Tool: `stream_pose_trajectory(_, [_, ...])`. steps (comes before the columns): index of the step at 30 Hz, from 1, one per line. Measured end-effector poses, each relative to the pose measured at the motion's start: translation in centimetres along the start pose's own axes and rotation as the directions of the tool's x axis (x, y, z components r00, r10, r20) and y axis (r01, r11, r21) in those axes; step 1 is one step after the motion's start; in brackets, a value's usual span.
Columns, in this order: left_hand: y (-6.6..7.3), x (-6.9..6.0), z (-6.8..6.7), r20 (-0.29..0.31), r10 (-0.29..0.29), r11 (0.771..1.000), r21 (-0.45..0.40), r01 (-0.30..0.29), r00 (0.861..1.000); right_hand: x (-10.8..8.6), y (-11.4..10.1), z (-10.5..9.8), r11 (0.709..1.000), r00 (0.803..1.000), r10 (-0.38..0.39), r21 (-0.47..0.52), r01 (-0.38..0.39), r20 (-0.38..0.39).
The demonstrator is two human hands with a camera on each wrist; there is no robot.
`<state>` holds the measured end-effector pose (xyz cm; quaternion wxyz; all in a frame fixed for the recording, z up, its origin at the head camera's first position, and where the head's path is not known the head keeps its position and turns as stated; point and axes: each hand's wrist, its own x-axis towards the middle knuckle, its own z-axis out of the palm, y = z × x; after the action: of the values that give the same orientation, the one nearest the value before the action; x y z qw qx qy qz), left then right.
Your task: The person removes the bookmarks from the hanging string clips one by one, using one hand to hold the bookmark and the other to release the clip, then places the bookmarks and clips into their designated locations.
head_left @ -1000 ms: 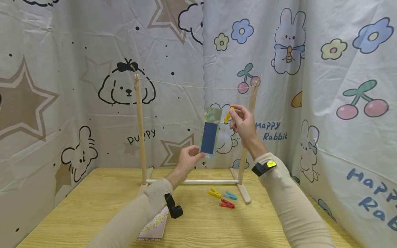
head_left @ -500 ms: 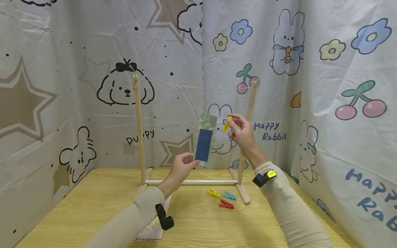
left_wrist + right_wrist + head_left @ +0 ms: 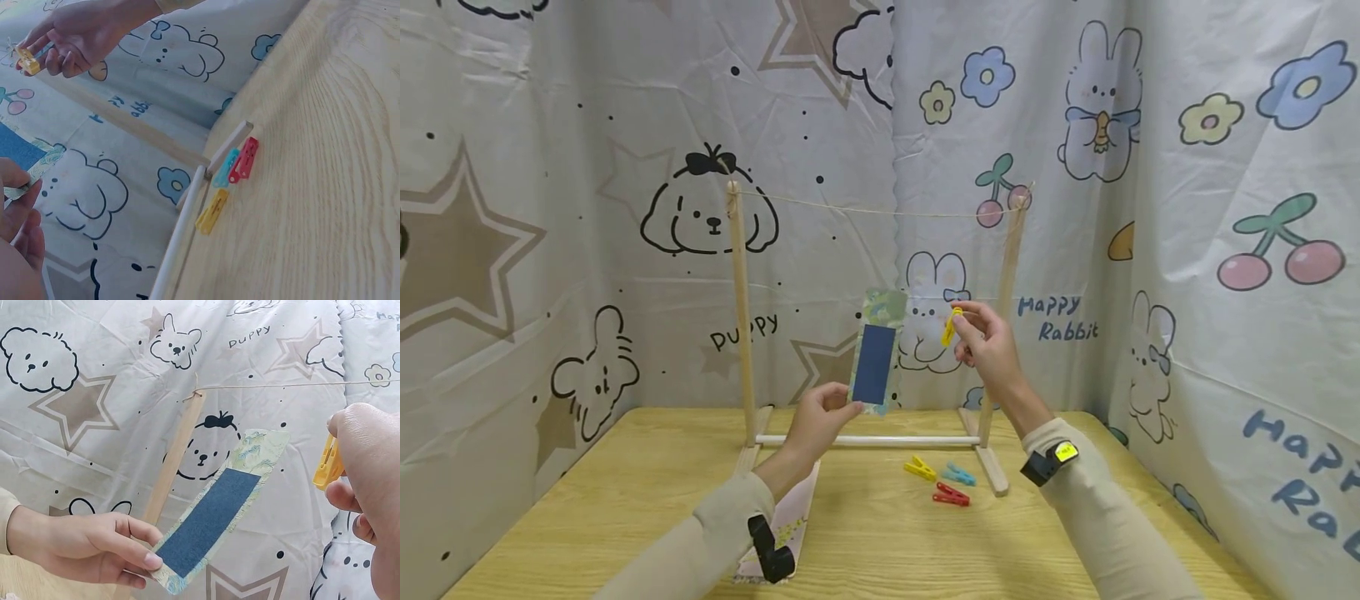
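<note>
My left hand (image 3: 816, 421) pinches the lower left corner of a long card (image 3: 874, 364), patterned green with a dark blue rectangle on it. The card is held up, slightly tilted, below the string (image 3: 865, 211). In the right wrist view the whole card (image 3: 212, 515) shows, with the left thumb over its bottom end. Between thumb and fingers my right hand (image 3: 988, 342) holds a yellow clothespin (image 3: 952, 327), to the right of the card and apart from it. That clothespin (image 3: 328, 462) points downward in the right wrist view.
A wooden frame with a left post (image 3: 742, 317) and right post (image 3: 1009, 267) carries the string. A white rod (image 3: 865, 440) joins its feet. Yellow (image 3: 920, 468), blue (image 3: 958, 474) and red (image 3: 951, 495) clothespins lie on the table (image 3: 880, 550). A pink card (image 3: 793, 517) lies under my left forearm.
Both hands have come down, the left also shifting left with the card. The right hand keeps its grip on the yellow clothespin. The clothespins on the table lie as before.
</note>
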<state>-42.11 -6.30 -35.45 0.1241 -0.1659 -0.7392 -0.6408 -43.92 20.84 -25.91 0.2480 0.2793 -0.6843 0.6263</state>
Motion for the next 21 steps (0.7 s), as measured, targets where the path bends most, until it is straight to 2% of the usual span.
stream_pose_trajectory(10, [-0.4, -1.7, -0.8, 0.007, -0.007, 1.0, -0.005, 0.007, 1.0, -1.6, 0.9, -0.4, 0.999, 0.999, 0.039, -0.018, -0.039, 0.006])
stream_pose_trajectory(21, [-1.1, -2.5, -1.5, 0.001, -0.008, 1.0, -0.009, 0.008, 1.0, -2.7, 1.6, -0.3, 0.998, 0.998, 0.06, -0.033, -0.059, 0.027])
